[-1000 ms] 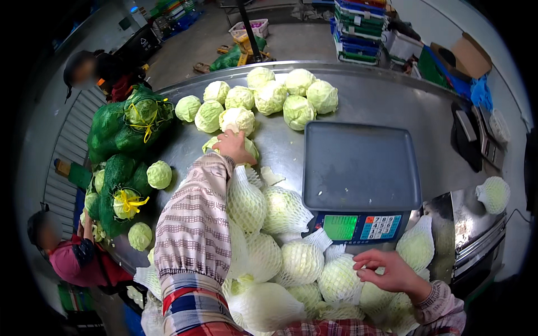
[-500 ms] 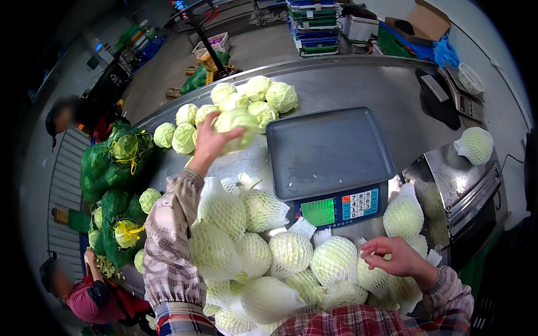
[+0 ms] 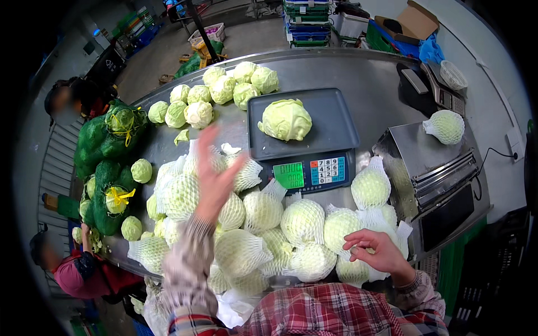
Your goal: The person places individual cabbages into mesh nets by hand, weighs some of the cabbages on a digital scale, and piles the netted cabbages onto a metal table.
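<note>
A bare green cabbage (image 3: 286, 120) sits on the grey pan (image 3: 330, 134) of a weighing scale, left of the pan's middle. My left hand (image 3: 214, 173), smeared by motion, is empty with fingers spread, over the cabbages in white foam net sleeves (image 3: 182, 196) left of the scale. My right hand (image 3: 378, 253) hovers beside a netted cabbage (image 3: 342, 229) near the table's front edge. Its fingers are loosely bent, thumb apart, and nothing shows in them. Below the pan is the scale's keypad and lit green display (image 3: 288, 175).
Several bare cabbages (image 3: 222, 89) lie at the back left. Green mesh sacks of cabbages (image 3: 106, 137) stand on the left, near two people. At right, a metal wrapping machine (image 3: 426, 162) carries one netted cabbage (image 3: 445, 127). Stacked crates (image 3: 307, 22) stand behind the steel table (image 3: 370, 73).
The bare cabbage that my left hand held is now on the scale pan, let go. That hand has drawn back toward me, its fingers spread. My right hand keeps its loosely bent shape.
</note>
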Demonstrator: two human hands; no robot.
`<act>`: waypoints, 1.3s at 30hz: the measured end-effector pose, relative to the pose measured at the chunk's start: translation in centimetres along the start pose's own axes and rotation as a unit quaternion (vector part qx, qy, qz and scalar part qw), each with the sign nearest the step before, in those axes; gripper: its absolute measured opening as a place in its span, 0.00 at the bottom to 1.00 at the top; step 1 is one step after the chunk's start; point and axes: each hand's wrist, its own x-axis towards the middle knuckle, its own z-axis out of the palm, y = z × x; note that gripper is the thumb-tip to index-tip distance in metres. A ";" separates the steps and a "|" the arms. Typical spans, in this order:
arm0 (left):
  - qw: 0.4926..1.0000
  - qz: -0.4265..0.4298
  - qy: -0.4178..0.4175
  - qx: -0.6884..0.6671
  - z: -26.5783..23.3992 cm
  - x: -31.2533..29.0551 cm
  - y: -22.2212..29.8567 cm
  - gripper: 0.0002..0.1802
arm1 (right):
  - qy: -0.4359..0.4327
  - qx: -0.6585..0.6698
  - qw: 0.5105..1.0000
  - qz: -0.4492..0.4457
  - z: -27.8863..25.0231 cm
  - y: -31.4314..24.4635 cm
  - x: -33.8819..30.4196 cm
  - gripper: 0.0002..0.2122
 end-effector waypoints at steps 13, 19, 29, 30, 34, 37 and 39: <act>0.592 -0.730 0.337 0.048 -9.2 -60.3 -13.8 0.19 | -0.220 -0.156 0.963 -0.012 9.1 0.0 1.0 0.16; 0.612 -0.724 0.318 0.002 -7.9 -60.9 -16.6 0.18 | -0.286 -0.155 0.946 0.004 12.1 -0.8 0.0 0.15; 0.772 -0.349 0.496 0.190 -21.8 -44.9 -5.1 0.18 | -0.142 -0.218 0.961 -0.092 12.7 0.1 -1.0 0.24; 0.834 -0.314 0.442 0.105 -19.8 -40.0 -2.0 0.19 | -0.094 -0.196 0.964 -0.154 13.2 -0.7 -0.5 0.26; 0.976 -0.179 0.066 -0.104 -10.8 -28.3 6.9 0.27 | -0.021 -0.092 0.936 -0.339 15.0 -4.2 1.8 0.29; 0.952 -0.171 -0.015 -0.253 -7.6 -24.2 11.5 0.23 | -0.049 -0.035 0.938 -0.341 15.2 -5.7 2.8 0.24; 0.967 -0.079 -0.020 -0.240 -7.5 -23.2 11.9 0.23 | -0.031 -0.072 0.931 -0.357 14.1 -6.0 2.6 0.21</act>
